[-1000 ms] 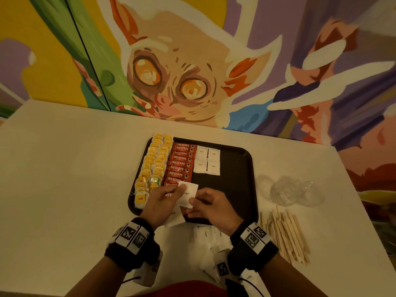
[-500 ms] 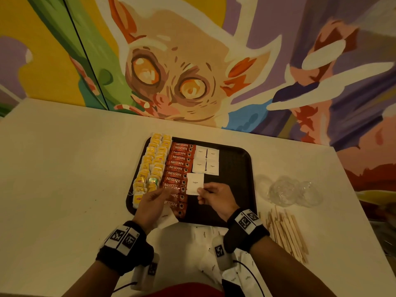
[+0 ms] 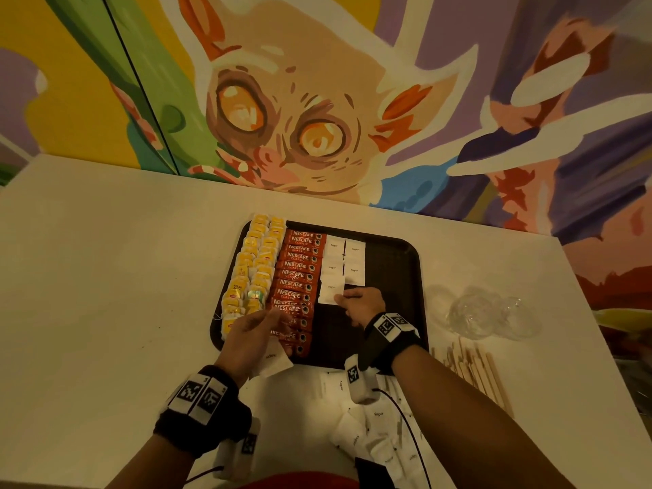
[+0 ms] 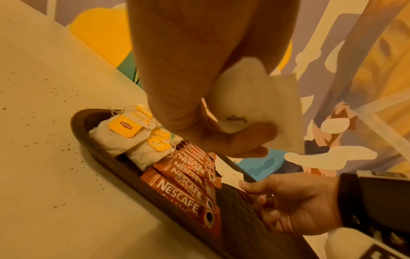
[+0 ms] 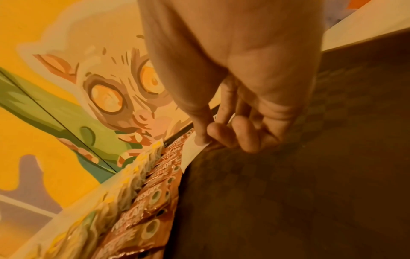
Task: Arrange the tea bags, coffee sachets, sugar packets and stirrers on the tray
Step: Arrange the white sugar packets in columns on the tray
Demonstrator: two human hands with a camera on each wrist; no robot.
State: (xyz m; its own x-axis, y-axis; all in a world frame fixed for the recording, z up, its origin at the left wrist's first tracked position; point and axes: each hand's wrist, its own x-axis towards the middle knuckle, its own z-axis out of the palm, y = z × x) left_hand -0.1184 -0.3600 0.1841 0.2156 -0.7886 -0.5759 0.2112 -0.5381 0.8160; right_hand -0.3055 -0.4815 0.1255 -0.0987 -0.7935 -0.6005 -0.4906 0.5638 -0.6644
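On the tray, beside the coffee sachets and tea bags, our right hand pinches a sugar packet by its near corner, seating it below the far-edge rows. Our left hand grips spare packets over the near edge. We judge sugar-laying is underway; next, release squarely. Stirrers wait off-tray.

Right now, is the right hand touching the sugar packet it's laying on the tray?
Touching. In the right wrist view the right hand pinches the corner of the sugar packet between thumb and fingertip, no gap; the head view agrees, fingers at its near edge.
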